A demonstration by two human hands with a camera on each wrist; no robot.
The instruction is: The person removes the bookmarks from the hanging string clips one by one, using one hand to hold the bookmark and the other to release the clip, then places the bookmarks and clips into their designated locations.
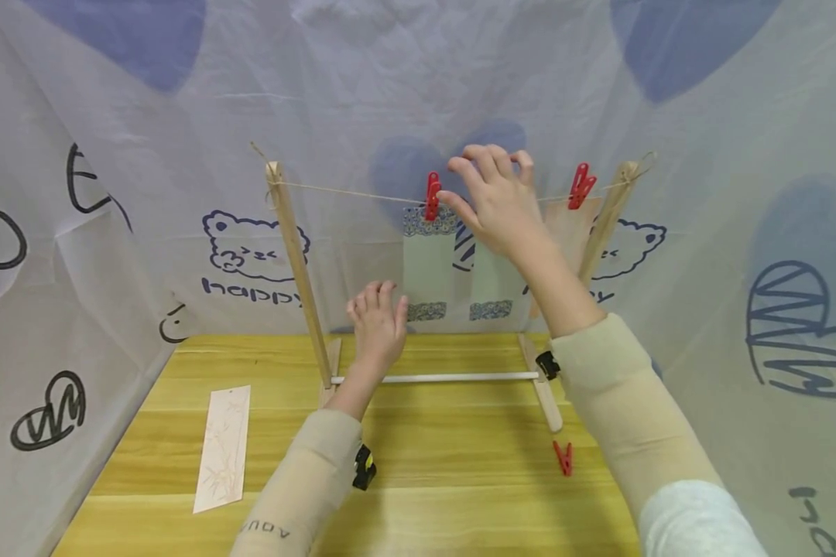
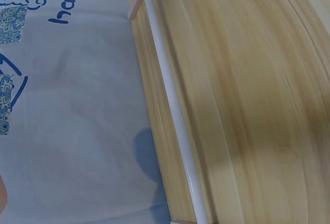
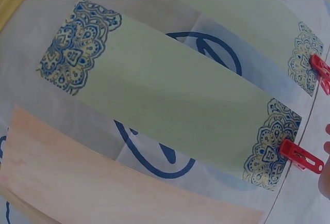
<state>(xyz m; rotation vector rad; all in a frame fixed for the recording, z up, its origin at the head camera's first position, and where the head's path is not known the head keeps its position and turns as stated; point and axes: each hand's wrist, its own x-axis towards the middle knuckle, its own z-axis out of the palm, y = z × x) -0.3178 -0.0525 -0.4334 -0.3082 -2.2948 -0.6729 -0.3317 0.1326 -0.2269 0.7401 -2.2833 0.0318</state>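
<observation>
A string (image 1: 348, 192) is stretched between two wooden posts above the bench (image 1: 446, 456). From it are hung a left green card (image 1: 428, 267), a middle green card (image 3: 170, 90) and, at the right, a peach card (image 3: 103, 175), each seen with a red clip. The right hand (image 1: 498, 197) is held spread, its fingers curved near the middle clip (image 3: 301, 157), with nothing seen pinched. The left hand (image 1: 379, 325) is held lower, fingers loosely spread, near the left green card's lower end; contact cannot be told.

The pegging of the middle green card appears to be finishing. Next, the pale pink card (image 1: 223, 449), lying at the bench's left, would likely need to be lifted to the string's left stretch and fastened with the loose clip (image 1: 563, 458) at the near right.
</observation>
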